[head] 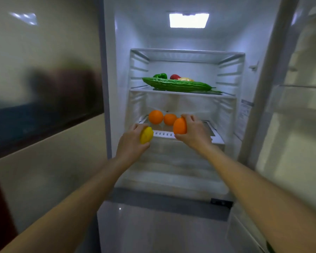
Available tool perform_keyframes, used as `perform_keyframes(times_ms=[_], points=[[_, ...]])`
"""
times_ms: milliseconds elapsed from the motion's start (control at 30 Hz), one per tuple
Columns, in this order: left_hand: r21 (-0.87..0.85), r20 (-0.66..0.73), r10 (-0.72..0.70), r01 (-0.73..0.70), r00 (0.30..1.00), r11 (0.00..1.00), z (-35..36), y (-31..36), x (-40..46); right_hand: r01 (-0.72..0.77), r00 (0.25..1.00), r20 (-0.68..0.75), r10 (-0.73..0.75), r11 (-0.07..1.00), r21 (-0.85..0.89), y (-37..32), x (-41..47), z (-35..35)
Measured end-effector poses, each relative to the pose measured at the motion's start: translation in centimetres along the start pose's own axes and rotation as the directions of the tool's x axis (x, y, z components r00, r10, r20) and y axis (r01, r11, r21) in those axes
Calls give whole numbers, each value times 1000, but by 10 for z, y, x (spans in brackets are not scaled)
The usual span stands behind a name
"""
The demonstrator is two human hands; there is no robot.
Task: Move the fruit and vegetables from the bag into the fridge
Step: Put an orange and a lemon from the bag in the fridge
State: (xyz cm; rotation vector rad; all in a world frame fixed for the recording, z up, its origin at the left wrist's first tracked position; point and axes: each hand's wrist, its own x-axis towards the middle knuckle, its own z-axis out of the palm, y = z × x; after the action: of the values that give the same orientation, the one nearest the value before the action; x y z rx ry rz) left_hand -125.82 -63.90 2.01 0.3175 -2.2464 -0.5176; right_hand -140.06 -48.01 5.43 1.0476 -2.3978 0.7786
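The fridge stands open in front of me. My left hand (130, 142) grips a yellow lemon (146, 135) just before the front edge of the lower shelf (163, 133). My right hand (194, 133) grips an orange (180, 126) over the same shelf edge. Two oranges lie further back on that shelf, one at the left (155, 117) and one beside it (169, 119). On the shelf above lie a long bitter gourd (177, 85), a green pepper (161, 75), a red pepper (175, 76) and something yellow (186, 79). The bag is out of view.
The fridge door (295, 106) hangs open on the right, with door racks. A lit lamp (188, 20) glows at the top of the compartment. The closed lower compartment front (159, 229) is below my arms. A wall with a dark band (44, 125) runs along the left.
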Motion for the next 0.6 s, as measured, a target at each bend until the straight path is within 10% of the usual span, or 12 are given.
perform_keyframes(times_ms=[600], points=[[-174, 37, 49, -42, 998, 984, 106, -68, 143, -223, 972, 58, 230, 969, -104, 87, 156, 80]])
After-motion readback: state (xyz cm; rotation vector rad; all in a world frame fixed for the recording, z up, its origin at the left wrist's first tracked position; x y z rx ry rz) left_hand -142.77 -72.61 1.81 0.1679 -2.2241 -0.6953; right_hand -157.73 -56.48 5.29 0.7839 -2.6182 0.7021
